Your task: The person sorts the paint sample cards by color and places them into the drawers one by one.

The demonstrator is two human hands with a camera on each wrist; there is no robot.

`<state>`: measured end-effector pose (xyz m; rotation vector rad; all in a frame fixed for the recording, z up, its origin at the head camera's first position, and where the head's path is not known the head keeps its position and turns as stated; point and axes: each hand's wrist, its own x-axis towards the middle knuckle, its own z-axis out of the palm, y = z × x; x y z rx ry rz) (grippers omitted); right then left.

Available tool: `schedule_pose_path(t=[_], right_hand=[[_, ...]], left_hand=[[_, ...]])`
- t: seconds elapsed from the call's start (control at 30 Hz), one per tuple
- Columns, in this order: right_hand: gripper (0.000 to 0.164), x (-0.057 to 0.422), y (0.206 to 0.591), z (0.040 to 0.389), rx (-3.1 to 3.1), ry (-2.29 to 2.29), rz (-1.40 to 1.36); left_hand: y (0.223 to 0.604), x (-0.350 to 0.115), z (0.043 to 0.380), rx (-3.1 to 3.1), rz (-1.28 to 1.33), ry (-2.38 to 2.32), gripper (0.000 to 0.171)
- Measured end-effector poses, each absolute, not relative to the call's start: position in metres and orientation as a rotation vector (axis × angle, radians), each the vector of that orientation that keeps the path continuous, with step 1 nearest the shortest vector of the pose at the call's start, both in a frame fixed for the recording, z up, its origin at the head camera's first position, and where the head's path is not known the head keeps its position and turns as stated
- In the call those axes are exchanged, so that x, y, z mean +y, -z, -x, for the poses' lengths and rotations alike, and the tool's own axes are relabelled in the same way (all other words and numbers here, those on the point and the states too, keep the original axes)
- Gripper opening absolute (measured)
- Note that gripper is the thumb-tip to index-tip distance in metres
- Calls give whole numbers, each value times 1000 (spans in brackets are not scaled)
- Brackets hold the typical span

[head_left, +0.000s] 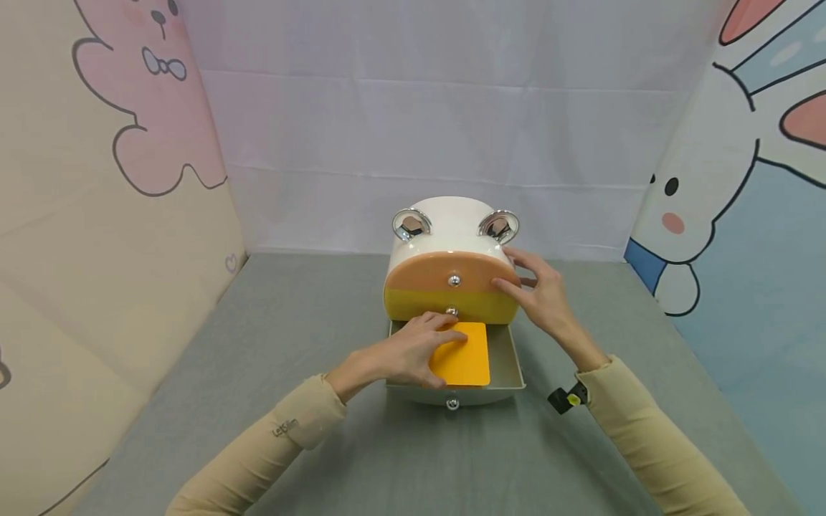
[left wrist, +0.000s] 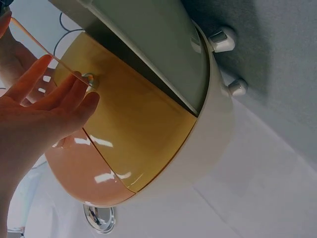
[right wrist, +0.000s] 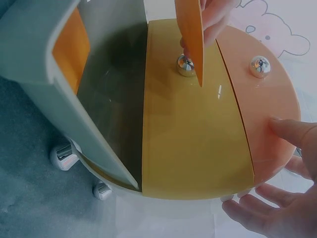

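Note:
A small drawer cabinet [head_left: 451, 222] has a white shell, a peach top drawer front [head_left: 426, 272], a yellow middle front [left wrist: 133, 119] and a grey-green bottom drawer [head_left: 513, 358], pulled out. Over that drawer my left hand [head_left: 413, 349] holds a thin orange card [head_left: 474, 355] with rounded corners, thumb at the near edge and fingers toward the far end. Edge-on in the right wrist view, the card [right wrist: 192, 34] overlaps the middle knob [right wrist: 185, 65]. My right hand [head_left: 542, 294] grips the cabinet's right edge, thumb on the peach front and fingers along the side.
Two shiny silver round pieces [head_left: 411, 224] stick up on the cabinet's top. Silver feet [right wrist: 63, 157] stand under it on the grey cloth [head_left: 310, 322]. A pale curtain [head_left: 439, 129] hangs behind, with cartoon-printed cloths [head_left: 729, 215] at both sides.

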<state>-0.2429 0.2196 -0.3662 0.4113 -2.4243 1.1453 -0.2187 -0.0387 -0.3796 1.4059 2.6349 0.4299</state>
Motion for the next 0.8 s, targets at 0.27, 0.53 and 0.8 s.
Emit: schedule_pose_path(t=[0.27, 0.53, 0.8], right_hand=[[58, 218, 368, 243, -2443, -1146, -388], [58, 217, 369, 244, -2422, -1166, -391], [57, 217, 368, 245, -2395, -1164, -390]], left_hand=[[390, -38, 221, 2650, -1409, -377, 68], [399, -40, 228, 2647, -1350, -436, 70], [397, -41, 208, 2614, -1409, -725, 56]])
